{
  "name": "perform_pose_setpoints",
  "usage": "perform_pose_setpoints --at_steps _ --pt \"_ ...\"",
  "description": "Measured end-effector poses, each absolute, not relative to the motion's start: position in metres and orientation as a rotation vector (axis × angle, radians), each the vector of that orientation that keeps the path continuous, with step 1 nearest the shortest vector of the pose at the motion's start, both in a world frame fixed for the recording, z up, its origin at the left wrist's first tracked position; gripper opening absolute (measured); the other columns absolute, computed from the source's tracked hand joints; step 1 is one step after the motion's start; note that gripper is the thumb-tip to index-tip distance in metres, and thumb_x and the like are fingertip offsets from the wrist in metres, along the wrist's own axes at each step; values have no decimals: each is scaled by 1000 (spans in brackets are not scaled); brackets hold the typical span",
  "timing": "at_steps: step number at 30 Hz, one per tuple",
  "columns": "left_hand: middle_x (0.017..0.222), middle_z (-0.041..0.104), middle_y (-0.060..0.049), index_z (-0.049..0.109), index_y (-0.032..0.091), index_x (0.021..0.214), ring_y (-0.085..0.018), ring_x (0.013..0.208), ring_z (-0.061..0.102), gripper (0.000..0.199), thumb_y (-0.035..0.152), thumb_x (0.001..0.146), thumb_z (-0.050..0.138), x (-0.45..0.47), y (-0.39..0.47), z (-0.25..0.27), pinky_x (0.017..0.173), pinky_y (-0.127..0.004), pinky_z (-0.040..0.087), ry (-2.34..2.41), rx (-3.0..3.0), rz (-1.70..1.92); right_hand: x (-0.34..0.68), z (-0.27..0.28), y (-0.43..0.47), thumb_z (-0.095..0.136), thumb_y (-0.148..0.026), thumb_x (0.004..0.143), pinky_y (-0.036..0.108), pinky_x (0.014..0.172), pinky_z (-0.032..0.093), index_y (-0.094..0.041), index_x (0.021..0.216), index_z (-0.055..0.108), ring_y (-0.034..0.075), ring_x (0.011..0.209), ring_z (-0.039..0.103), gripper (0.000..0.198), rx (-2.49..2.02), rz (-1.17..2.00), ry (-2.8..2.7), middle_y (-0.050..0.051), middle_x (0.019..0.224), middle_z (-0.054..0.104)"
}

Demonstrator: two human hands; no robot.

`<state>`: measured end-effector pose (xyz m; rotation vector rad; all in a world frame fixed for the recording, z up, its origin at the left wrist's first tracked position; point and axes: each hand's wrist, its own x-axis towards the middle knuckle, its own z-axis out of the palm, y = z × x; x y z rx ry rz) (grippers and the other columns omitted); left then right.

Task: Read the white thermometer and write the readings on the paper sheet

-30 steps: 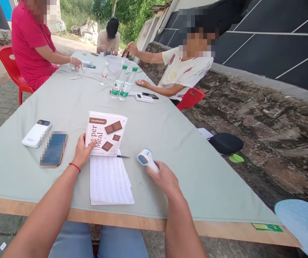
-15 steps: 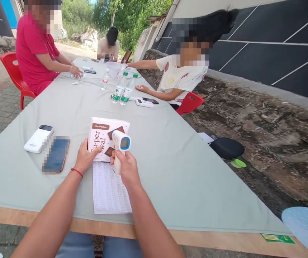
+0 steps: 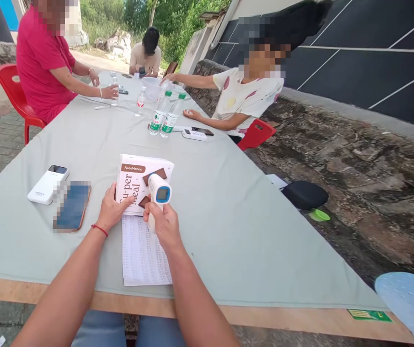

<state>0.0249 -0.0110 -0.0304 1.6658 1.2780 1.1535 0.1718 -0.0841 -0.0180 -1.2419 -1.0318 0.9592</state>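
The right hand (image 3: 165, 224) has its grip closed around the thermometer (image 3: 159, 190), in front of the box (image 3: 134, 179) which the left hand (image 3: 111, 211) grips on the table (image 3: 264, 241), so a careless forward push might displace the box

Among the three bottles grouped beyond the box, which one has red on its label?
The leftmost bottle of the group, standing farther back; the two green-capped bottles have green labels instead.

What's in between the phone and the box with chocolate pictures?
In the head view, the left hand, holding the box, and a strip of tablecloth beside the phone.
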Motion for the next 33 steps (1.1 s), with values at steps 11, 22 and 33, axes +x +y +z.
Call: perform_pose_setpoints --at_steps 11,22,33 --pt "104 68 -6 61 23 113 -24 96 62 48 47 74 73 24 -7 -36 84 -37 50 1279 1678 1179 165 -9 -85 56 -51 83 27 59 42 -19 80 59 14 57 51 32 -1319 928 -1008 -3 59 58" --pt "109 66 -8 60 22 115 -27 102 60 48 54 79 66 21 -9 -32 88 -41 47 1275 1722 1129 160 27 -112 58 -48 84 29 64 42 -20 82 56 16 70 53 28 -1161 1014 -1046 0 72 59" --pt "112 67 -9 62 21 114 -29 106 60 49 57 80 63 18 -6 -27 91 -44 47 1309 1770 1100 159 79 -171 62 -47 87 28 57 43 -20 89 64 15 70 52 27 -974 1049 -1060 4 79 61"
